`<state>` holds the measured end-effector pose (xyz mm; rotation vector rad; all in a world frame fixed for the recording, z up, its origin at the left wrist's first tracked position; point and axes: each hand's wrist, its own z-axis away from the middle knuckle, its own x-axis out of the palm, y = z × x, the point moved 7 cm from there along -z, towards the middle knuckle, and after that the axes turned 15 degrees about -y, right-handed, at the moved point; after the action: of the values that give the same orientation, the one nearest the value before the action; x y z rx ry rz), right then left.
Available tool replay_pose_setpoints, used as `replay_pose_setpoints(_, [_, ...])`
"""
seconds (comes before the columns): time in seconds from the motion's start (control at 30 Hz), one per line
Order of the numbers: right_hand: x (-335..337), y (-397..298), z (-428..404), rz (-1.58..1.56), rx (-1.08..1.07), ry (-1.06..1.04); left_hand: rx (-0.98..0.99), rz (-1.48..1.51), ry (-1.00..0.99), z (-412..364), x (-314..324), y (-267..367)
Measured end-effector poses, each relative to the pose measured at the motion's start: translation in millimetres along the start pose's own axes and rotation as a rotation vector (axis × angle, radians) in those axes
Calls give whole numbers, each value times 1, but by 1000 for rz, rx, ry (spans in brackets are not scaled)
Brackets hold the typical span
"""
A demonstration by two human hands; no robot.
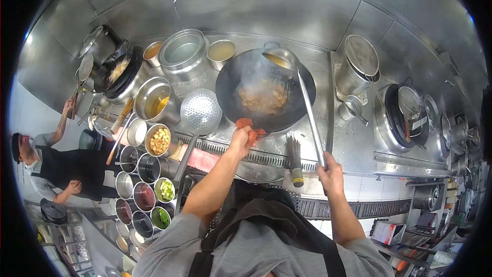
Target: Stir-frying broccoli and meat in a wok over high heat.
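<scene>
My left hand [241,140] is closed on a bunched red cloth [251,132] at the near rim of a large black wok [230,84]. Browned pieces of food [263,96] lie in the wok's middle under rising steam. My right hand [330,173] grips the long handle of a metal ladle [286,57]. The ladle's bowl is over the wok's far side and holds some yellowish liquid. A bamboo wok brush [295,157] lies between my hands, near the stove's front edge. A perforated metal skimmer [201,111] rests left of the wok.
Metal pots with liquid, such as a large one [182,52], stand behind and left. Many metal containers, one with peeled garlic cloves or nuts [158,141], fill the left side. A co-worker [57,169] stands far left. Another wok [421,130] and a strainer-topped pot [355,77] are right.
</scene>
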<state>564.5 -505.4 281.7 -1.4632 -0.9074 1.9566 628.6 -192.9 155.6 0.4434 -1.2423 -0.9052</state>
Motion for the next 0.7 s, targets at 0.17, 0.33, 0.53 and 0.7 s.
replay_pose_setpoints(0.17, [-27, -22, 8, 86, -40, 8, -15, -35, 156, 80, 2, -38])
replay_pose_setpoints(0.33, [-32, -26, 11, 140, 114, -81, 28, 135, 206, 55, 50, 23])
replay_pose_setpoints(0.53, [8, -3, -67, 407, 24, -195, 61, -41, 68, -32, 7, -12])
replay_pose_setpoints(0.7, [13, -27, -84, 421, -83, -206, 36, -5, 81, -22, 3, -5])
